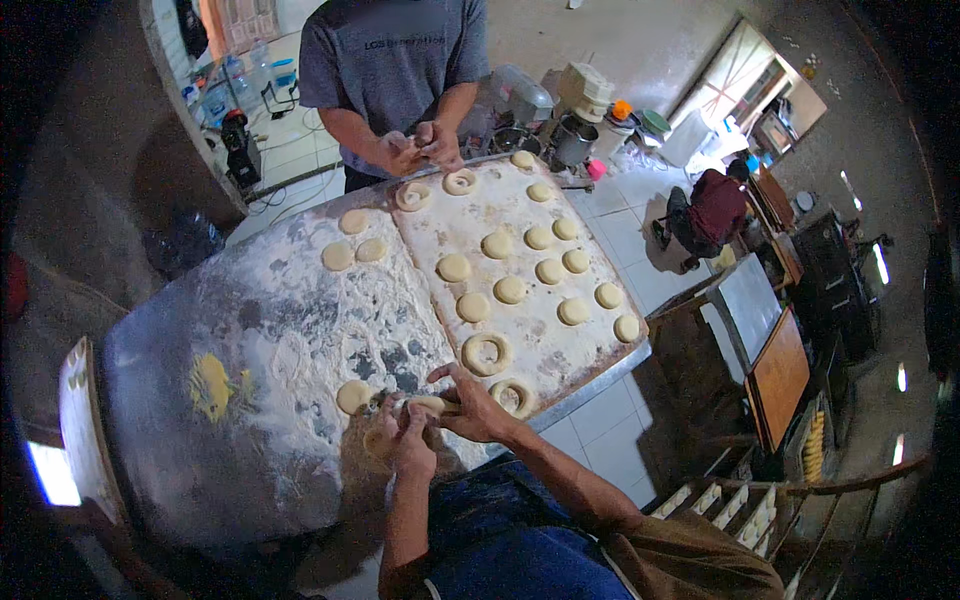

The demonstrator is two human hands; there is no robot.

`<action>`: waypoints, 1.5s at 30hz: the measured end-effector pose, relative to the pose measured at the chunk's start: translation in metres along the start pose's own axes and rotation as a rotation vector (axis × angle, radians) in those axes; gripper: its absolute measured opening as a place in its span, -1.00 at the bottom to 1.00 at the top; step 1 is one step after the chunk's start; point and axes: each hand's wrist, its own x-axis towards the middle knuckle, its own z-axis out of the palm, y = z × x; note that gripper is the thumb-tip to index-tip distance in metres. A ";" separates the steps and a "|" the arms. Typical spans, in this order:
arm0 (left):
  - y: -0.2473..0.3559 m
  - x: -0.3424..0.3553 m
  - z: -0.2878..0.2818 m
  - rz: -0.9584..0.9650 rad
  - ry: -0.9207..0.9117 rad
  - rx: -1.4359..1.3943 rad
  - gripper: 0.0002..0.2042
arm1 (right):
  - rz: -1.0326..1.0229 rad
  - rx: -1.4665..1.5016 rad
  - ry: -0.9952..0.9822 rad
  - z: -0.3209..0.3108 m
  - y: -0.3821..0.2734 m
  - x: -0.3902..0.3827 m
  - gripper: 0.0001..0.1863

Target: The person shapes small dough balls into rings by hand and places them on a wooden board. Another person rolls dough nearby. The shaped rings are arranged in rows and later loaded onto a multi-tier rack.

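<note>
My left hand [412, 450] and my right hand [480, 408] meet at the near edge of the table, both closed round a piece of pale dough [428, 404]. Fingers cover part of this dough, so its full shape cannot be made out. Just left of it, a flat dough round [353, 397] lies on the floured metal table [300, 470]. Beyond my right hand, two dough rings lie at the near end of a floured board [590, 345]: one ring [468, 356] whole, the other ring [528, 397] partly hidden by the hand.
Several dough rounds [497, 245] spread over the board. Three more rounds [338, 256] lie left of it, near a yellow smear [209, 388]. Across the table stands a co-worker [395, 70], hands together. Another person [712, 205] crouches at right. A rack [730, 515] stands lower right.
</note>
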 end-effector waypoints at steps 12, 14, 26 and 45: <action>0.021 0.005 0.082 0.047 0.173 -0.356 -0.67 | -0.233 0.214 0.037 -0.052 0.014 0.001 -0.36; -0.002 0.014 0.063 0.346 -0.015 0.105 -0.75 | 0.001 0.219 0.011 -0.060 -0.010 -0.012 -0.31; -0.083 0.039 0.096 0.450 0.017 0.128 -0.73 | -0.048 -0.242 0.098 -0.090 0.027 -0.032 -0.29; -0.123 0.002 0.130 0.328 0.003 0.049 -0.74 | -0.279 -0.256 -0.052 -0.161 0.036 -0.087 -0.26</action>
